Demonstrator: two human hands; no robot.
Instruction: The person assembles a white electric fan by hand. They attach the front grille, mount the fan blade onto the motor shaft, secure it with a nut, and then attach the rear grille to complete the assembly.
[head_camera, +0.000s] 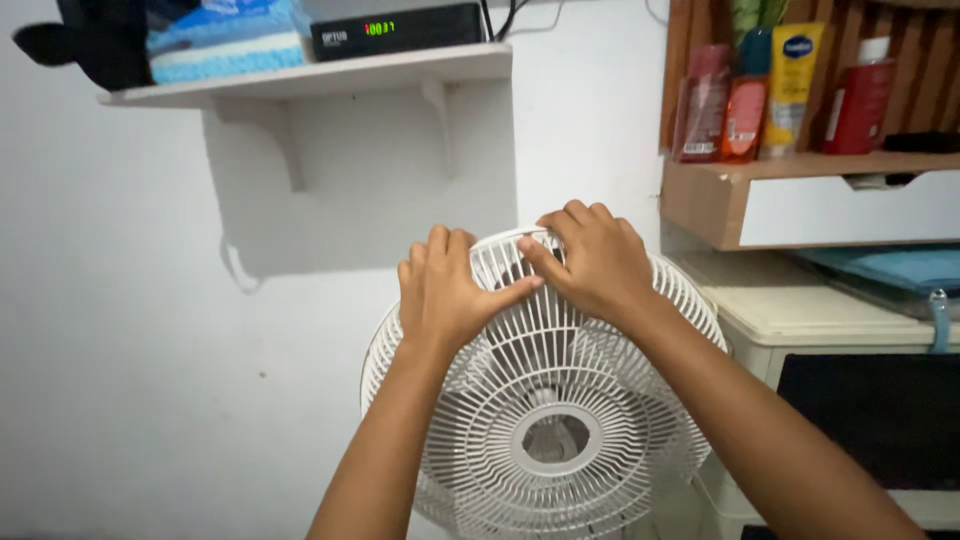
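Both hands are pressed on the top rim of a white fan grille (545, 400), fingers curled over its upper edge. The left hand (445, 295) lies flat on the wires with its grip closed over the rim, thumb stretched toward the other hand. The right hand (590, 262) sits just beside it, its grip likewise clamped on the rim, its thumb touching the left thumb. Below the grip, the round grille spreads out around its ring-shaped centre hub (556, 437). Above and to the left of the grip hangs a white wall shelf (310, 78) carrying a black box with a lit display (395, 32). To the right, a wooden shelf (800, 185) holds bottles and tubes (790, 90), above a cream cabinet (800, 310).
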